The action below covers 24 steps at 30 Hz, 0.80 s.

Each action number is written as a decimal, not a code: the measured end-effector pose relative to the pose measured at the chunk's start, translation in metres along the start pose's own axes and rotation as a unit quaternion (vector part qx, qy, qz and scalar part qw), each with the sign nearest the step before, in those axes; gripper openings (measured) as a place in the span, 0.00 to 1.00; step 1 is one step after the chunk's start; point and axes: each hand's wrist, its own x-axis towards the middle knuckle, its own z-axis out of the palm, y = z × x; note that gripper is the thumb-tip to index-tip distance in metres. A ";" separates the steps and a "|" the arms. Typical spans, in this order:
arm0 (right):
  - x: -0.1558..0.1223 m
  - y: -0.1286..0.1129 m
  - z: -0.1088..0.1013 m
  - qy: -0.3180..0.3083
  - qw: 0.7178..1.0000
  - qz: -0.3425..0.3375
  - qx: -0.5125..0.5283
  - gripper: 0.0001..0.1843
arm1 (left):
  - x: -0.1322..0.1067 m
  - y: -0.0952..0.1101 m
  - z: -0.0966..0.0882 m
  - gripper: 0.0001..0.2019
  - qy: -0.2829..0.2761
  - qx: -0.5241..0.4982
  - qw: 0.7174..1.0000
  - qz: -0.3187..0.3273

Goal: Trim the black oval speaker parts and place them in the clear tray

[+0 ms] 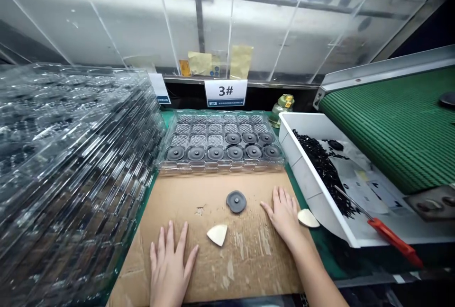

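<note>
My left hand (170, 264) lies flat on the cardboard sheet (256, 278), fingers spread, holding nothing. On the sheet's right side my right hand (284, 214) also rests open and flat. Between them sit a dark grey round disc (236, 201) with a small centre stud and a cream wedge-shaped piece (217, 235). The disc is nearer my right hand, the wedge about midway. Another cream wedge (308, 218) lies just right of my right hand. Behind the sheet, a clear plastic tray (220, 167) holds similar dark discs in its front row and part of the second.
Tall stacked clear trays (81, 179) stand at left. At right, a white bin (316, 193) holds small black pieces (316, 165), with a red-handled screwdriver (394, 240) across it. Beyond are a green conveyor belt (398, 112), a bottle (283, 108) and a "3#" sign (226, 93).
</note>
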 end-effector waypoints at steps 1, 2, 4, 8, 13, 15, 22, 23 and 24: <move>0.000 0.001 0.000 0.004 1.000 -0.005 -0.008 0.32 | 0.001 0.002 -0.001 0.26 0.000 0.012 1.000 -0.004; 0.000 0.001 0.000 0.010 1.000 -0.011 -0.014 0.31 | 0.003 0.004 -0.003 0.26 0.001 0.019 1.000 -0.007; -0.002 0.000 -0.001 0.024 0.999 -0.020 -0.024 0.28 | 0.006 0.006 -0.007 0.26 0.001 0.024 1.000 -0.009; -0.005 -0.002 -0.004 0.054 0.997 -0.037 -0.032 0.25 | 0.009 0.009 -0.012 0.26 0.001 0.020 1.000 -0.006; -0.003 -0.001 -0.007 0.083 0.995 -0.058 -0.020 0.22 | 0.009 0.011 -0.013 0.25 0.010 0.011 1.000 -0.005; -0.001 0.001 -0.008 0.091 0.993 -0.069 -0.009 0.21 | 0.007 0.013 -0.014 0.25 0.015 0.009 1.000 -0.006; -0.013 0.007 -0.012 0.093 0.983 -0.148 0.063 0.17 | 0.003 0.015 -0.013 0.24 0.023 0.009 1.000 -0.004; -0.021 0.008 -0.013 0.094 0.979 -0.162 0.076 0.16 | 0.003 0.015 -0.012 0.25 0.022 0.010 1.000 -0.003; -0.030 0.009 -0.014 0.096 0.976 -0.173 0.090 0.16 | 0.003 0.015 -0.012 0.25 0.021 0.011 1.000 -0.003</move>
